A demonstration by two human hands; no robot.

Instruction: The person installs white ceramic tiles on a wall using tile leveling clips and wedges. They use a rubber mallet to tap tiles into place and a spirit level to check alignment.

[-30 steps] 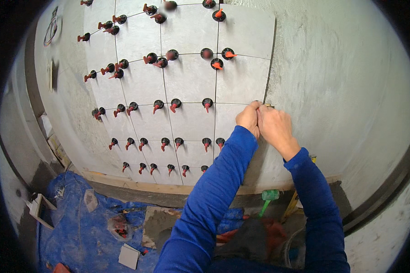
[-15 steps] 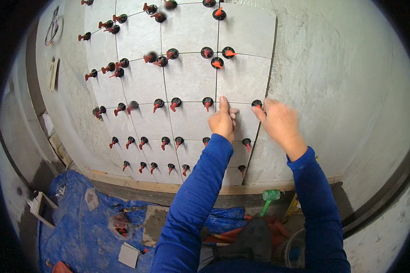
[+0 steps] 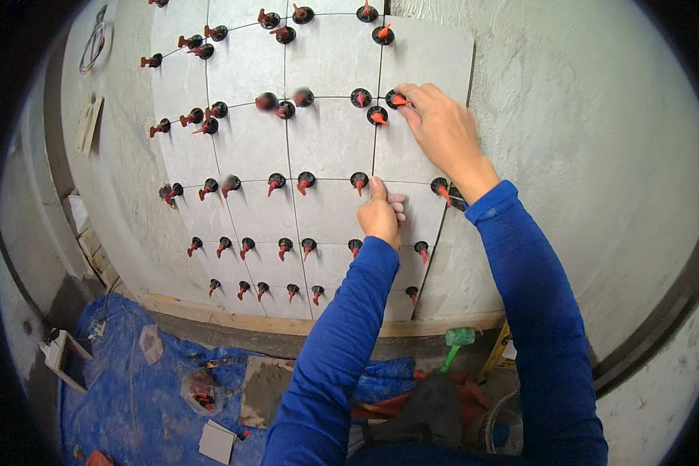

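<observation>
Large pale grey tiles (image 3: pixel 330 140) cover the wall in a grid. Black tile levelling knobs with red or orange handles sit along their joints. My right hand (image 3: pixel 446 136) pinches the orange handle of one tile levelling knob (image 3: pixel 396 99) at the upper right joint. Just below it is another levelling knob (image 3: pixel 377 116). My left hand (image 3: pixel 381 213) rests against a lower tile, thumb pointing up, the other fingers loosely bent and nothing seen in them. Its thumb is beside a red-handled levelling knob (image 3: pixel 359 181). At the right tile edge, under my right wrist, sits another levelling knob (image 3: pixel 440 186).
Bare grey plaster (image 3: pixel 567 147) lies right of the tiles. A wooden strip (image 3: pixel 210 312) runs beneath them. Below are a green mallet (image 3: pixel 459 338), a blue tarp (image 3: pixel 124 388), a bucket (image 3: pixel 505 427) and loose tile pieces (image 3: pixel 218 441). A wire coil (image 3: pixel 93 46) hangs at the left.
My right hand has moved up and left, from the levelling knob at the tile edge to the upper one. My left hand stays on nearly the same spot, its thumb slightly lower.
</observation>
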